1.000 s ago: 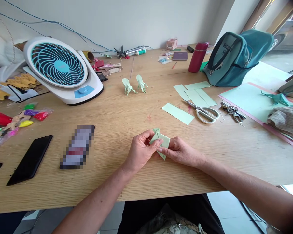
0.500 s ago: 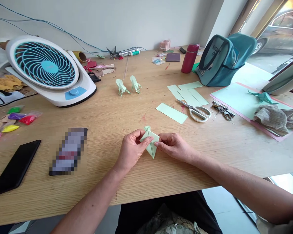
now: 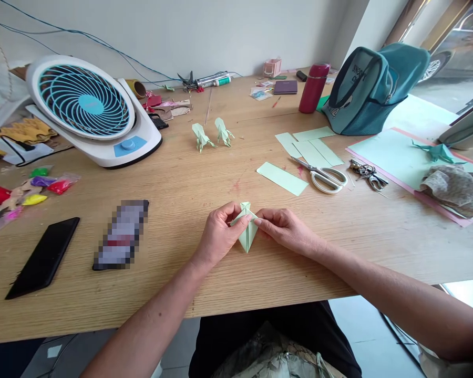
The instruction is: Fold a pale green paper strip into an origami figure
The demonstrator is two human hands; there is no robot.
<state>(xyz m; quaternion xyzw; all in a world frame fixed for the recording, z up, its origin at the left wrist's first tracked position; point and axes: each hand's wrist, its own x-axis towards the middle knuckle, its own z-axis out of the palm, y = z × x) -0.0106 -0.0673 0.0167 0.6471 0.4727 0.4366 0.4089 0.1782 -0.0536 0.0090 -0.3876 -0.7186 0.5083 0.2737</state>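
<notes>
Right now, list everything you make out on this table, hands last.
folded paper: one, pale green, front centre
paper figures: two, pale green, mid-table
scissors: one pair, white-handled, right of centre
paper strips: about five, pale green, near scissors
keys: one bunch, metallic, beside scissors
flat slabs: three, black or blurred, left
small bags: several, multicoloured, left edge
fan: one, white and blue, back left
tube: one, silver, back
booklet: one, purple, back
basket: one, pink, back
bottle: one, dark red, back right
backpack: one, teal, right
sheets: two or more, green and pink, right
paper creature: one, teal, on sheets
cloth: one, grey, right edge
table: one, wooden, beneath
left hand: one, bare, on paper
right hand: one, bare, on paper
</notes>
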